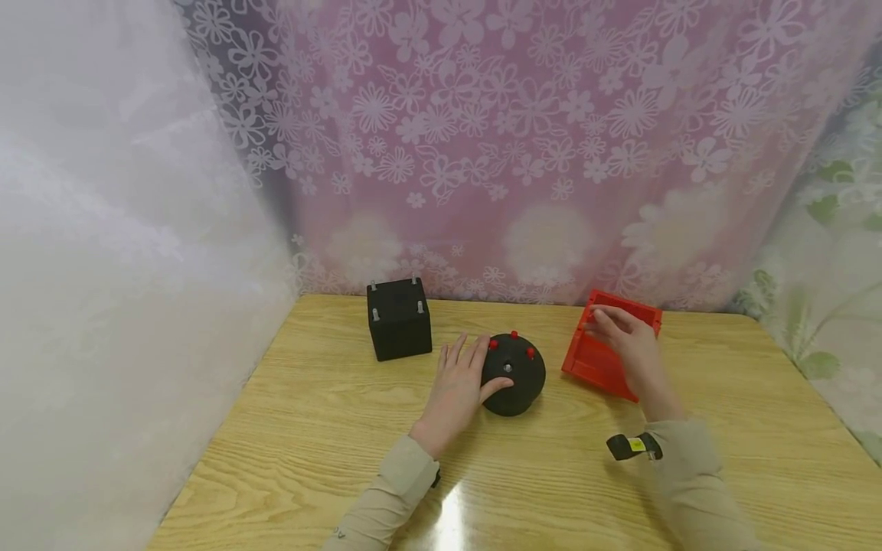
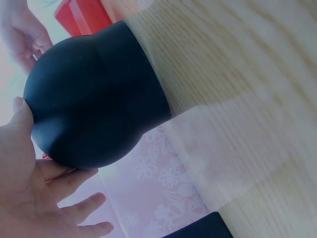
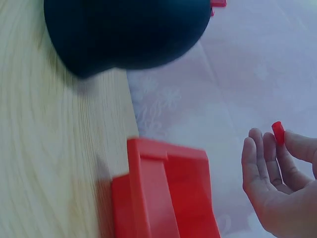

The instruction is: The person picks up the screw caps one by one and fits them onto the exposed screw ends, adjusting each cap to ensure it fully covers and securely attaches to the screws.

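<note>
My left hand [image 1: 455,390] holds the side of a black rounded body [image 1: 513,390], its thumb on the near top edge and its fingers along the left side. Three small red pegs [image 1: 530,352] stand on the body's top around a metal pin [image 1: 507,368]. In the left wrist view, the body [image 2: 89,99] bulges above a narrower base. Over a red open tray [image 1: 599,363], my right hand [image 1: 637,356] pinches a small red peg [image 3: 279,133] between thumb and fingertips, seen clearly in the right wrist view.
A black cube [image 1: 401,333] with several upright metal pins stands at the back left of the wooden table [image 1: 310,459]. Behind the table's far edge hangs a pink flowered curtain [image 1: 482,191]. A white sheet [image 1: 103,268] hangs along the left.
</note>
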Demonstrator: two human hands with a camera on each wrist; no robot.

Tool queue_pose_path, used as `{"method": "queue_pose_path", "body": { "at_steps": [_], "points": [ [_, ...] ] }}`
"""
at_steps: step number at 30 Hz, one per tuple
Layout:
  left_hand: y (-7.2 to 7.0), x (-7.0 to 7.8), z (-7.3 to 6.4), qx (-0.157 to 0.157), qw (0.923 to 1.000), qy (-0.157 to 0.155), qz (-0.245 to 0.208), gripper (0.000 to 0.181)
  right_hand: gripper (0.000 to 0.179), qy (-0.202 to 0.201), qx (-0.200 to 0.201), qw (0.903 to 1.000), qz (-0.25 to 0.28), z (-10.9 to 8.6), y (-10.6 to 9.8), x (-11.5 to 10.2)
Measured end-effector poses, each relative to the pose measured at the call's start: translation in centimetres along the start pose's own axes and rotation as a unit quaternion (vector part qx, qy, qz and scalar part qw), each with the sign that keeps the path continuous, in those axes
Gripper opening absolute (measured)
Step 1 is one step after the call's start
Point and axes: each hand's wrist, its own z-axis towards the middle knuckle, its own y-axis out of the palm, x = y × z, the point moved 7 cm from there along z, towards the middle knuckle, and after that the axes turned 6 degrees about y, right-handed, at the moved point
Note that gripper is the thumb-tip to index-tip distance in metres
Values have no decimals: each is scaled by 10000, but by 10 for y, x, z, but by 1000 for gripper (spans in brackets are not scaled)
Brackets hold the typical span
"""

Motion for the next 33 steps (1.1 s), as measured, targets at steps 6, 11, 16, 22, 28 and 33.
{"method": "queue_pose_path", "body": {
  "at_steps": [6, 11, 16, 22, 28, 33],
  "points": [
    [-1, 1, 0, 17, 10000, 4, -18, 83, 34, -42, 28, 9995, 299, -7, 16, 0],
    [0, 0, 0, -40, 10000, -48, -54, 83, 41, -170, -34, 9998, 132, -11, 30, -4],
    [1, -1, 0, -67, 9999, -69, -72, 83, 41, -238, -194, 9995, 45, -15, 41, -8],
    [0, 0, 0, -44, 9999, -40, -96, 83, 38, -306, -283, 9987, -280, -20, 53, -10],
    [0, 0, 0, 4, 10000, -39, -74, 84, 45, -408, -395, 9972, -481, -23, 63, -13],
    [0, 0, 1, 65, 10000, -10, -52, 84, 52, -476, -454, 9961, -584, -27, 69, -15]
  ]
}}
